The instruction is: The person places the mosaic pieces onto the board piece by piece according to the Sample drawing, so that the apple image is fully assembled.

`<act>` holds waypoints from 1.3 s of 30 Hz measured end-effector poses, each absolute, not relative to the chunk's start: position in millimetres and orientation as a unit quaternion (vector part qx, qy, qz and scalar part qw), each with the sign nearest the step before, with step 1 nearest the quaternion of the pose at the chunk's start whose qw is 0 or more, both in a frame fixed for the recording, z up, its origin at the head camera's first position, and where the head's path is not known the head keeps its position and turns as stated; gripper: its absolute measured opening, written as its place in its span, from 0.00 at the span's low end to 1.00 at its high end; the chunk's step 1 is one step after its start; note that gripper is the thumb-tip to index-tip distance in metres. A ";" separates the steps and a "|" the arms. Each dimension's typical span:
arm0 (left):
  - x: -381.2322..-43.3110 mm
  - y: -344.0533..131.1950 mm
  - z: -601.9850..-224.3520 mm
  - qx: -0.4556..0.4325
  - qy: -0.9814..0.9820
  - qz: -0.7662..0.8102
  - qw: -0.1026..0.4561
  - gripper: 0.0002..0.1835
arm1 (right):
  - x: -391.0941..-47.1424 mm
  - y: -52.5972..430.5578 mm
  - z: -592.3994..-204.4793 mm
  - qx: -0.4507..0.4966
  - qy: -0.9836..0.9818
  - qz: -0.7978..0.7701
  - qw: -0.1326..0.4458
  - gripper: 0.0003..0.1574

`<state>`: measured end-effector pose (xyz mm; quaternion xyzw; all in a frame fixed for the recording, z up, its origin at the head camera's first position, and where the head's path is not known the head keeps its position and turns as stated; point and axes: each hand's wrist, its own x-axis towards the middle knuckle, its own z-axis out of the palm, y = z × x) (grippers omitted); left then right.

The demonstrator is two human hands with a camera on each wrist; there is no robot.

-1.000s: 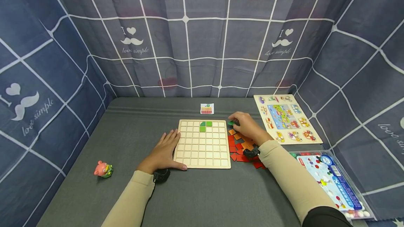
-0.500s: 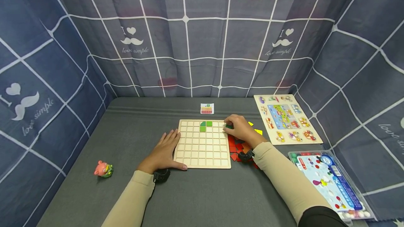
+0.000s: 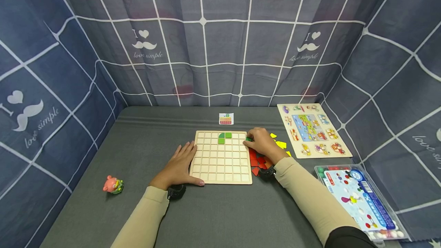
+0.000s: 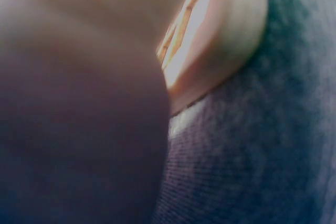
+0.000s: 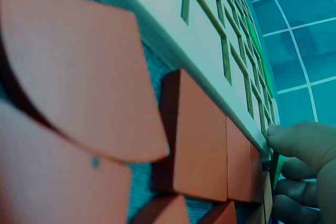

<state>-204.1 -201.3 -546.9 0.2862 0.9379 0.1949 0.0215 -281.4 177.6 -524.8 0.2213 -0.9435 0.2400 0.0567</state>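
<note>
A square wooden grid board lies flat on the grey table. Near its far edge, several green tiles sit in the cells. My left hand rests along the board's left side, fingers extended and thumb at the near corner. At the far right edge of the board, my right hand pinches a small green tile between thumb and fingers; most of the tile is hidden by them. Under and beside that hand lie red tiles, with yellow tiles behind it.
A small pattern card lies beyond the board. At the right are a wooden picture puzzle and a clear box with a printed sheet. A pink pig figure stands at left. Curtains enclose the table.
My right hand has moved left from the loose tiles to the board's right edge, carrying the green tile. Yellow tiles behind it have come into view. My left hand has stayed put.
</note>
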 end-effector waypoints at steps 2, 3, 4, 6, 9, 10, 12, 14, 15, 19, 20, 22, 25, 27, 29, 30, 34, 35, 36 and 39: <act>-204.1 -201.4 -547.0 0.286 0.938 0.193 0.022 0.83 | -280.7 176.4 -524.5 0.218 -0.943 0.244 0.059 0.16; -204.1 -201.4 -546.9 0.286 0.938 0.194 0.022 0.82 | -280.5 175.8 -524.5 0.216 -0.943 0.247 0.059 0.15; -204.1 -201.5 -546.8 0.286 0.938 0.194 0.023 0.82 | -280.4 175.4 -524.6 0.213 -0.943 0.250 0.057 0.15; -203.9 -201.6 -546.5 0.286 0.938 0.196 0.024 0.82 | -280.3 174.8 -524.9 0.207 -0.943 0.254 0.053 0.15; -203.7 -202.1 -546.1 0.286 0.938 0.197 0.023 0.82 | -280.8 174.3 -524.9 0.202 -0.942 0.265 0.044 0.16; -203.7 -202.1 -546.1 0.286 0.938 0.196 0.022 0.82 | -280.8 174.4 -524.7 0.200 -0.941 0.269 0.041 0.16; -204.0 -202.2 -546.3 0.286 0.938 0.194 0.021 0.82 | -280.5 174.5 -523.9 0.199 -0.940 0.276 0.038 0.17; -204.4 -202.4 -546.8 0.286 0.939 0.191 0.021 0.83 | -280.2 173.9 -523.2 0.200 -0.937 0.284 0.037 0.18; -204.5 -202.5 -547.1 0.286 0.939 0.191 0.021 0.83 | -279.9 173.4 -522.8 0.201 -0.936 0.287 0.036 0.19; -204.6 -202.7 -547.9 0.287 0.939 0.191 0.022 0.83 | -280.0 169.8 -522.4 0.204 -0.933 0.293 0.032 0.20; -204.5 -202.6 -547.9 0.287 0.938 0.192 0.021 0.82 | -280.2 168.6 -522.3 0.206 -0.934 0.291 0.030 0.20; -204.5 -202.2 -547.9 0.289 0.937 0.194 0.019 0.82 | -280.8 165.6 -521.8 0.209 -0.934 0.290 0.028 0.19; -204.4 -202.0 -547.6 0.289 0.937 0.195 0.019 0.82 | -280.8 160.6 -520.0 0.216 -0.933 0.287 0.024 0.19; -204.2 -202.1 -547.4 0.289 0.937 0.195 0.020 0.82 | -280.7 156.5 -519.1 0.219 -0.932 0.288 0.020 0.18; -204.0 -202.2 -546.9 0.288 0.937 0.195 0.022 0.82 | -280.5 152.5 -518.2 0.222 -0.931 0.290 0.015 0.18; -203.9 -202.1 -546.8 0.287 0.937 0.195 0.023 0.82 | -280.5 150.3 -518.0 0.225 -0.930 0.292 0.013 0.18; -203.9 -202.3 -546.4 0.286 0.938 0.195 0.025 0.82 | -281.0 140.3 -517.4 0.235 -0.924 0.301 0.008 0.18; -204.0 -202.3 -546.4 0.286 0.938 0.194 0.025 0.82 | -281.2 137.6 -517.5 0.238 -0.923 0.303 0.009 0.18; -204.0 -202.3 -546.3 0.285 0.938 0.193 0.025 0.82 | -281.4 134.9 -517.6 0.239 -0.922 0.303 0.007 0.18; -203.7 -202.2 -546.0 0.285 0.939 0.191 0.027 0.82 | -281.6 127.8 -518.2 0.242 -0.922 0.301 0.003 0.19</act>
